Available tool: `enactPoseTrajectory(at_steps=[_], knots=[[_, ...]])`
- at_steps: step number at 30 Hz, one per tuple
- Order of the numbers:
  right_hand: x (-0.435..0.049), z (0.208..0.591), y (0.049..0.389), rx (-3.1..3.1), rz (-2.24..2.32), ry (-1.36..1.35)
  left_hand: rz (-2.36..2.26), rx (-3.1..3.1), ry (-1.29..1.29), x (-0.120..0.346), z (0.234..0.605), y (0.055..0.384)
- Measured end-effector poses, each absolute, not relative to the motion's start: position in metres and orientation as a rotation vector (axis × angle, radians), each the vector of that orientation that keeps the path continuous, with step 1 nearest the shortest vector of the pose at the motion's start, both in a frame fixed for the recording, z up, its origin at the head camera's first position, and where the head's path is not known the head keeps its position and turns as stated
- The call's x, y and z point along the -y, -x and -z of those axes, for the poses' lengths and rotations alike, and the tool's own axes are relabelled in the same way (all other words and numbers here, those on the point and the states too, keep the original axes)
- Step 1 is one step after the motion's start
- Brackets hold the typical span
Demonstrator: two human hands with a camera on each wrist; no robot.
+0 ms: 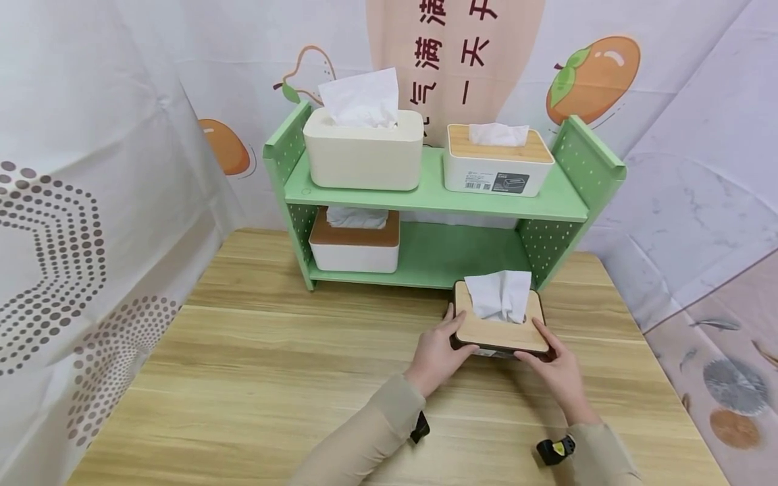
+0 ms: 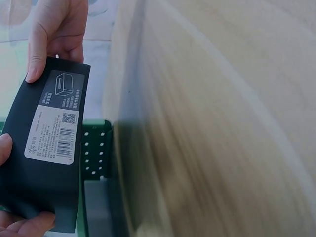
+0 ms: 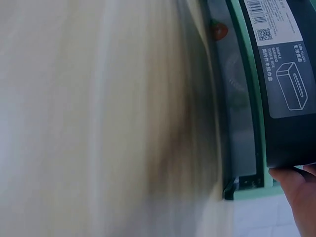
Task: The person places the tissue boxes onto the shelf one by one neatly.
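A black tissue box (image 1: 486, 332) with a light wooden lid and a white tissue sticking out is held between both hands, close in front of the green shelf's right part. My left hand (image 1: 439, 351) grips its left end, thumb at the near side. On the right end, my right hand (image 1: 556, 371) grips with the thumb along the front lower edge. In the left wrist view the black box (image 2: 37, 187) shows its front label, with the right hand (image 2: 59, 29) at the far end. The right wrist view has the label too, with right-hand fingers (image 3: 296, 190) at the box's corner.
A green two-tier shelf (image 1: 450, 253) stands at the table's back. On top are a large cream tissue box (image 1: 365, 158) and a white one with a wooden lid (image 1: 480, 169). Below left sits a white tissue box with a brown lid (image 1: 355, 256). The wooden table (image 1: 273, 378) lies in front.
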State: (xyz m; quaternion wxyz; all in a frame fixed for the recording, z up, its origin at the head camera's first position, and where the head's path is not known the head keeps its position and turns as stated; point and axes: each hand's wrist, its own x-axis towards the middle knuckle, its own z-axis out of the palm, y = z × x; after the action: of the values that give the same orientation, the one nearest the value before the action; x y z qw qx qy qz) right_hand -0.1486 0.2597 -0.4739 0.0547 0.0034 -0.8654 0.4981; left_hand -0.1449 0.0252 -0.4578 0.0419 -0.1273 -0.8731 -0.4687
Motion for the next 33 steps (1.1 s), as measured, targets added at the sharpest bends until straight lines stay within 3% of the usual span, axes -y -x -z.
enactPoseTrajectory(at_steps=[19,33], knots=[[-0.213,0.466,0.18,2.47,-1.637,-0.048,1.379,2.523,0.375,0.011,0.455,0.167],[-0.205,0.472,0.205,2.49,-1.596,-0.025,1.367,2.544,0.397,0.018,0.463,0.192]])
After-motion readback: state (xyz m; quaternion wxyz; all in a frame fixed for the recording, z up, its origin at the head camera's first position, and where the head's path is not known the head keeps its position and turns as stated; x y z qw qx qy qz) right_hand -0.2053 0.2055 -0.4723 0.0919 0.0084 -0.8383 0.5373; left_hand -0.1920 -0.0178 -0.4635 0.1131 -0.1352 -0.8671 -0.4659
